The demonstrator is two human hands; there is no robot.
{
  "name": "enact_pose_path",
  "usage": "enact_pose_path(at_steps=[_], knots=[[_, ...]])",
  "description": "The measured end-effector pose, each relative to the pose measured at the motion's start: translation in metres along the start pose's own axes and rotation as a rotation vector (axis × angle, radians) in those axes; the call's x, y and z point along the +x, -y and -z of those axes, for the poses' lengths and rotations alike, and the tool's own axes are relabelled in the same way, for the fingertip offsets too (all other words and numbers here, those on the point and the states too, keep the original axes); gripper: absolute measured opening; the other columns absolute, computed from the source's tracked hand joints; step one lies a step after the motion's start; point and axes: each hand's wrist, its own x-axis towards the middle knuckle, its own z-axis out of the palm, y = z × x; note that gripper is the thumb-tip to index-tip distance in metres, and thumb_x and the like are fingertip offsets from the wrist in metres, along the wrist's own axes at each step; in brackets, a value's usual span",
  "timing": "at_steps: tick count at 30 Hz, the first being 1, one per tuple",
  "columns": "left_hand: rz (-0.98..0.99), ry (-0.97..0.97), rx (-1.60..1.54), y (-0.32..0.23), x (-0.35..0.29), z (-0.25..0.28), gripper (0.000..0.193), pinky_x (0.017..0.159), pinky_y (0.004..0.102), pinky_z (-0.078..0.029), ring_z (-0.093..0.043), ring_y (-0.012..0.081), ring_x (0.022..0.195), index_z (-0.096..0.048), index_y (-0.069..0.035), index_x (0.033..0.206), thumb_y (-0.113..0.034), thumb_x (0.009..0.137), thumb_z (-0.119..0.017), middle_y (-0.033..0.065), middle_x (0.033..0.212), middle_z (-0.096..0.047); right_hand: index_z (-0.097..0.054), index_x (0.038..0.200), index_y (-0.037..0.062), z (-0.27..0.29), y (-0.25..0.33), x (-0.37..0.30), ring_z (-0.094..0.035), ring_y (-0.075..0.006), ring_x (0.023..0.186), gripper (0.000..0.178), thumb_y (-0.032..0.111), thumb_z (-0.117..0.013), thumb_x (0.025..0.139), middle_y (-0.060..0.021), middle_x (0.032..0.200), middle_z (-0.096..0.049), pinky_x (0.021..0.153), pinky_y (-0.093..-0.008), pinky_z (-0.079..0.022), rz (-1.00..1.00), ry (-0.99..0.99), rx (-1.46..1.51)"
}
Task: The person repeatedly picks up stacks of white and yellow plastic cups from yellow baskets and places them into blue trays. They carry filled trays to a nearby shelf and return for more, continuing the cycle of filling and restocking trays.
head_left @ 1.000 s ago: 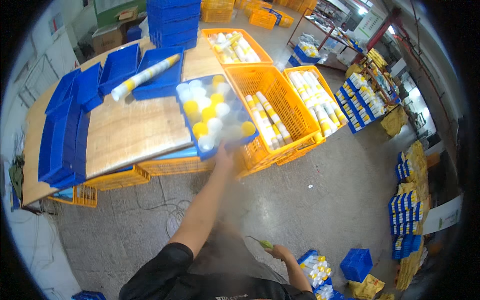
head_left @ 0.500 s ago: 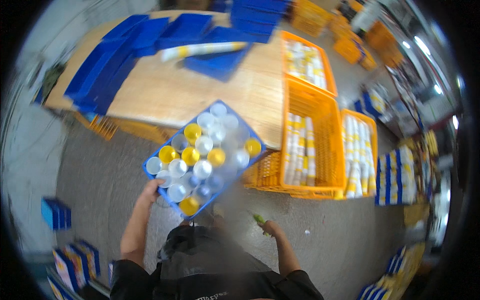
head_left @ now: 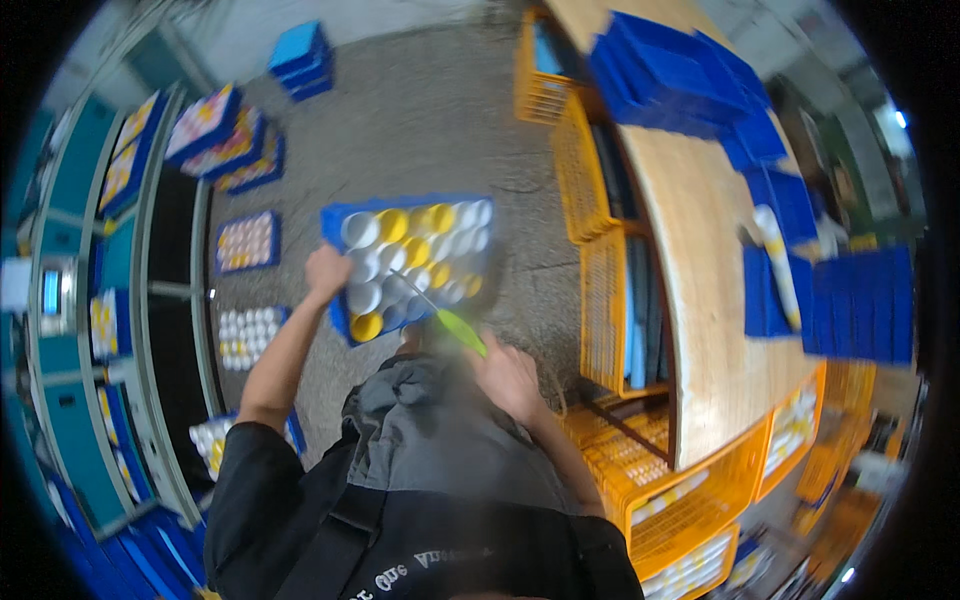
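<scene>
My left hand (head_left: 328, 272) grips the left side of a blue tray (head_left: 341, 322), held up in front of my body. Rows of round, open-topped white and yellow cups (head_left: 392, 225) fill the tray, and a blur hides part of its right side. In my closed right hand (head_left: 508, 380) is a green-handled tool (head_left: 460, 330) with a thin metal shaft. Its shaft points up and left across the near cups; whether it touches them I cannot tell.
At the right stands a wooden table (head_left: 715, 320) with blue trays (head_left: 680, 85) and a long white-and-yellow stack (head_left: 778, 268). Orange crates (head_left: 600, 310) line its near side. Filled trays (head_left: 248, 240) lie on the floor at left, beside a teal cabinet (head_left: 70, 400).
I have turned left, so the table now lies at my right and the cabinet at my left. My right hand has brought the green-handled tool up to the tray.
</scene>
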Motion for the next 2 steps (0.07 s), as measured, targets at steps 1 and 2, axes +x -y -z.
enact_pose_path(at_steps=[1,2], knots=[[0.022,-0.013,0.011,0.01,0.009,-0.003,0.041,0.091,0.0521,-0.05,-0.065,0.0472,0.097,-0.066,0.006,0.103,-0.02,0.072,-0.058,0.0349,0.098,-0.065,-0.052,0.104,0.0057,-0.006,0.034,0.03,-0.065,-0.0445,0.071,0.036,0.041,-0.053,0.097,-0.0214,0.074,-0.066,0.064,-0.055,-0.049,0.052,0.031,-0.036],[0.074,-0.005,0.003,0.036,0.018,0.008,0.041,0.091,0.0521,-0.05,-0.065,0.0472,0.097,-0.066,0.006,0.103,-0.02,0.072,-0.058,0.0349,0.098,-0.065,-0.051,0.112,0.0086,-0.009,0.066,0.056,-0.066,-0.043,0.072,0.035,0.041,-0.054,0.097,-0.021,0.076,-0.067,0.064,-0.0522,-0.05,0.04,0.082,-0.134]])
